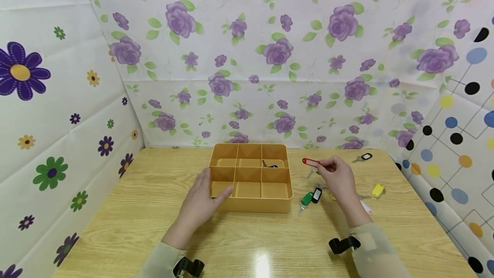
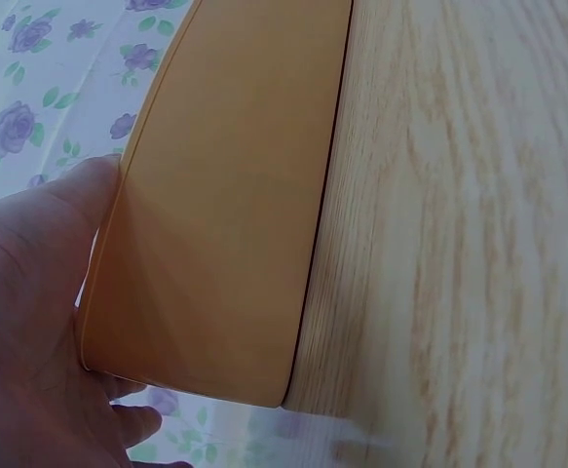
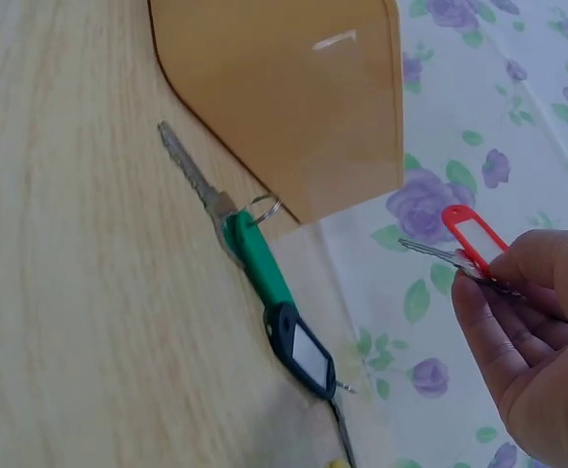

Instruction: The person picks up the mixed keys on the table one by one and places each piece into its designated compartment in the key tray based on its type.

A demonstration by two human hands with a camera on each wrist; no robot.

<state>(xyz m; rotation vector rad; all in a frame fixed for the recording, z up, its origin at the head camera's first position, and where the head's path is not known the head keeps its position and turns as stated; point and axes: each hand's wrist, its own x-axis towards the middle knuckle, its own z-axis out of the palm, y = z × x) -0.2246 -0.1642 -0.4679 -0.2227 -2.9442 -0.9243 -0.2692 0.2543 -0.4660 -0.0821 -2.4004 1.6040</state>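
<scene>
A tan organizer box (image 1: 252, 206) with two rows of compartments stands on the table. My left hand (image 1: 198, 203) rests at its front left corner, fingers along the left side and thumb (image 2: 89, 190) over the front rim. To the right of the box, my right hand (image 1: 339, 179) pinches a red key tag (image 1: 310, 162) between thumb and fingers. Its metal key (image 3: 430, 253) hangs beside the tag. Below, a green-tagged key (image 1: 306, 198) lies near the box, against a black-tagged key (image 1: 317, 195). Inside the back right compartment sits a key with a dark tag (image 1: 273, 166).
Around the right forearm lie a yellow key tag (image 1: 378, 190) and a pale tag (image 1: 365, 207), partly hidden. Farther back is another black-tagged key (image 1: 366, 156). Flowered cloth (image 1: 251, 55) hangs behind the wooden table (image 1: 146, 183), with patterned cloth at both sides.
</scene>
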